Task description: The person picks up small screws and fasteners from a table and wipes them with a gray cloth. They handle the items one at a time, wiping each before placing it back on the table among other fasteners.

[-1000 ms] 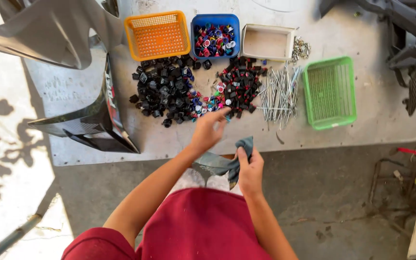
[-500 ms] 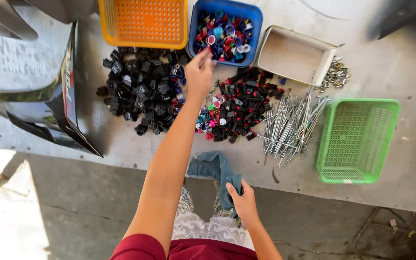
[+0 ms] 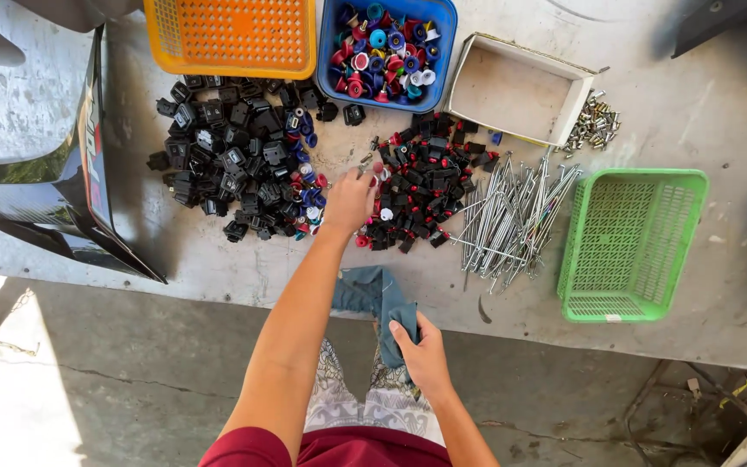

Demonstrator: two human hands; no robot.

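Grey table (image 3: 218,268) | my left hand (image 3: 349,201) over the red-black parts (image 3: 421,186), fingers pinched on a small piece (image 3: 372,169), too tiny to tell which | my right hand (image 3: 425,350) at the table edge, fingers clamped on a blue rag (image 3: 373,294) | blue bin (image 3: 388,45) beyond.

Grey table (image 3: 719,112), three baskets (image 3: 628,246), small parts (image 3: 235,160), metal pins (image 3: 507,220)

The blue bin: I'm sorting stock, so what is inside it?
The blue bin holds a heap of small round caps in red, blue, white and teal. The layers and the bin floor beneath them are covered. The orange basket beside it looks empty.
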